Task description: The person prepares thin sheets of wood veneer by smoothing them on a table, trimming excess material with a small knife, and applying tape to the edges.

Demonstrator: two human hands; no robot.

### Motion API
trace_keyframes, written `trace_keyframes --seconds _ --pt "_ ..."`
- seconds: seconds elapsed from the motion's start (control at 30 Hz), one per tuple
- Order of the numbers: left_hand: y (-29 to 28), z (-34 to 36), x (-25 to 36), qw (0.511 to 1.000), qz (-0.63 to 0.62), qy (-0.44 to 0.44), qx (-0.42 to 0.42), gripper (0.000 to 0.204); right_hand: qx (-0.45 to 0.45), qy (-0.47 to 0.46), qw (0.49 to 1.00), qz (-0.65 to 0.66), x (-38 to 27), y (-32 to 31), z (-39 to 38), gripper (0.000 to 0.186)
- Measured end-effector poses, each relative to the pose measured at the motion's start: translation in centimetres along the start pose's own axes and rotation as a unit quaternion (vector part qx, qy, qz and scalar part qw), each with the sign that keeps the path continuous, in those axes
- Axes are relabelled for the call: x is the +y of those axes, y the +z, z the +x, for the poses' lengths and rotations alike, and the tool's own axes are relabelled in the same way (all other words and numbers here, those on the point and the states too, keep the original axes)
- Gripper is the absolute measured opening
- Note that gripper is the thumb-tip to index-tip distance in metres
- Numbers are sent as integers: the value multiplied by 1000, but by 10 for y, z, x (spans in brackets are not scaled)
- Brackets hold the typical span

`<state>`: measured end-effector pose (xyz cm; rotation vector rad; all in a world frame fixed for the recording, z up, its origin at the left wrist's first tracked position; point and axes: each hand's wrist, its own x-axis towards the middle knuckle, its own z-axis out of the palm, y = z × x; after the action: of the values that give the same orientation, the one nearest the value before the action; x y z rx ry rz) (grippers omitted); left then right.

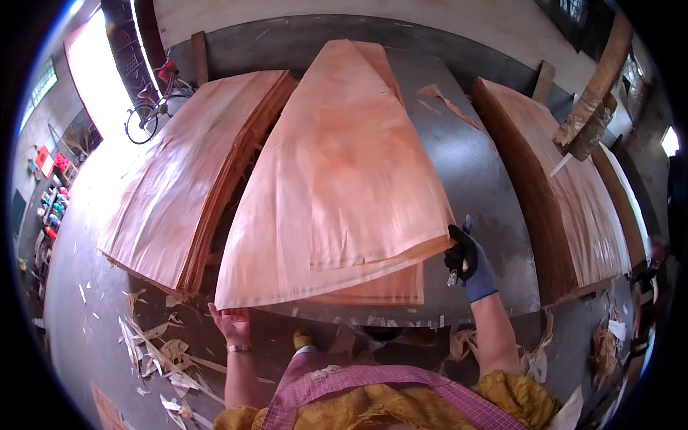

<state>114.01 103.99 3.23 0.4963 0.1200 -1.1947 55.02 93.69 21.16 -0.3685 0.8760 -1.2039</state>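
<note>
Thin pinkish wood veneer sheets (pixel 344 179) lie overlapped on a grey metal-topped table (pixel 473 186). My bare left hand (pixel 233 322), with a wristband, grips the near left corner of a sheet from below, its fingertips partly hidden. At the right edge of that veneer, my right hand (pixel 464 258), in a black-and-blue glove, pinches the sheet and also holds a slim metal tool (pixel 453 276), which looks like a blade.
Tall veneer stacks stand left (pixel 179 172) and right (pixel 559 186). A bicycle (pixel 143 118) is by the bright doorway. A wooden post with a wrapped piece (pixel 595 107) hangs at upper right. Veneer scraps (pixel 172 358) litter the floor.
</note>
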Motion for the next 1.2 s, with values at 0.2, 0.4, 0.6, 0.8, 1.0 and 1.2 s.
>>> trace_keyframes --seconds 0.2,0.4,0.6,0.8,1.0,1.2 --pt "-34 -29 3 961 246 32 123 61 109 -49 992 -34 3 -72 -93 9" --pt "-89 -76 -2 962 229 60 138 48 232 -80 965 -91 43 -113 -169 13" --pt "-70 -16 -23 960 258 -26 107 15 276 -68 946 -154 52 -146 -125 19" --pt "1 70 -86 957 269 -16 110 22 267 -111 913 -288 9 -166 -33 23" --pt "23 75 -139 928 347 -22 133 20 300 -97 901 -298 -12 -195 -12 23" --pt "-11 -23 -131 916 290 89 262 24 438 -85 827 -341 103 -305 -100 58"
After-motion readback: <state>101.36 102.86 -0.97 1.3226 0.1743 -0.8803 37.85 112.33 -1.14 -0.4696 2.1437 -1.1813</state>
